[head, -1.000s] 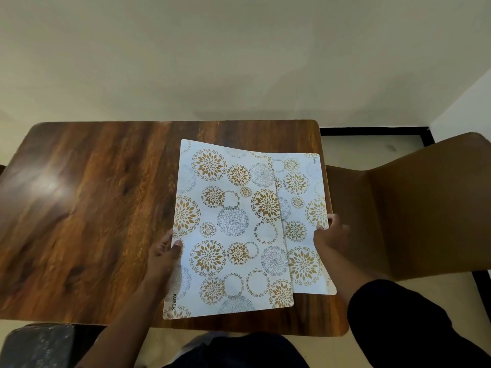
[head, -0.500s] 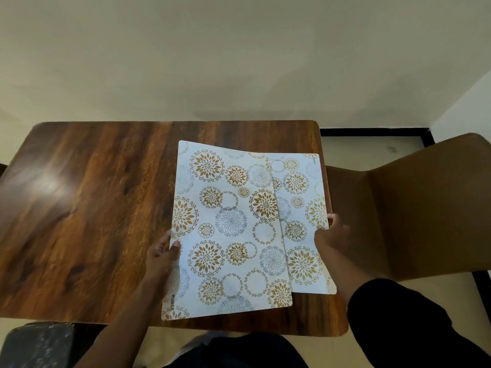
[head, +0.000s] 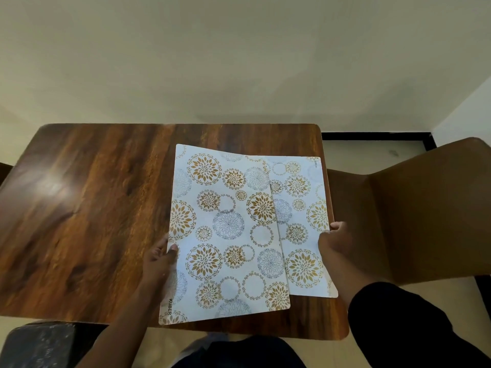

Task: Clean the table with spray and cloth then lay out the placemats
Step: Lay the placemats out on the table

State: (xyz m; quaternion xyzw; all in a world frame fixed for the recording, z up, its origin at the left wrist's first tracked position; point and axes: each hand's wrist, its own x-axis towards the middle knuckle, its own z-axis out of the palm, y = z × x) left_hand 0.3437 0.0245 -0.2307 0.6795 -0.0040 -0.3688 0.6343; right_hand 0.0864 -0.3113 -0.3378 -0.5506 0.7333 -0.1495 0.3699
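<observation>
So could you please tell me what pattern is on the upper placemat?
Gold and grey floral circles on white, clearest in the head view on the upper placemat.

Off the right edge of the table there's a brown moulded chair [head: 414, 221], seat tucked in close and the backrest rising toward the right side of my view. Behind everything is a plain cream wall [head: 239, 54], and a white wall [head: 473, 110] meets it at the far right corner. A black skirting strip [head: 377, 136] runs along the bottom of the cream wall, just past the table's far right corner, with pale floor [head: 366, 155] below it. Down by the near left corner sits something dark and speckled [head: 39, 346], can't tell what it is. My dark trousers [head: 239, 354] show under the near edge.
</observation>
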